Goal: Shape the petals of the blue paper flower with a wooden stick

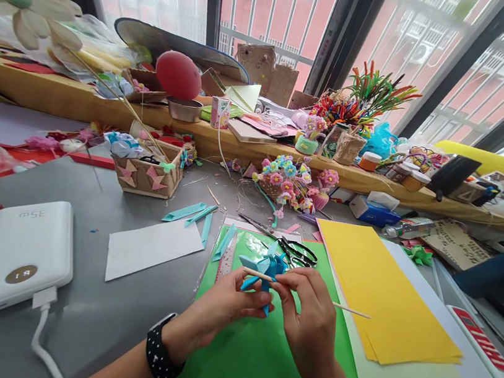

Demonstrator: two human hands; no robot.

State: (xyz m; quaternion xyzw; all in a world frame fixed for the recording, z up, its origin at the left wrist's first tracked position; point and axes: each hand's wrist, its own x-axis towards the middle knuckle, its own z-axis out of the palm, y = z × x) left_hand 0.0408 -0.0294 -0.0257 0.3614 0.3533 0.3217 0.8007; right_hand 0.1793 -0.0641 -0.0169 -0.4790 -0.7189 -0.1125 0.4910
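A blue folded-paper piece (265,263) with several pointed flaps, like a flower or pinwheel, is held up over a green sheet (246,363). My left hand (224,301) is closed around its near side, with flaps showing between the fingers. A thin wooden stick (352,311) lies across the paper and passes behind my right hand (312,313). The right thumb and forefinger pinch at the stick against the blue paper; the exact contact is partly hidden. Just beyond the hands lie black-handled scissors (302,255) and a clear ruler (225,260).
Light-blue folded strips (185,211) and a white paper (154,250) lie left of the green sheet. Yellow sheets (383,289) are at right. A white power bank (24,257) with a cable sits at left. Behind stand a decorated basket (151,175) and pipe-cleaner flowers (286,178).
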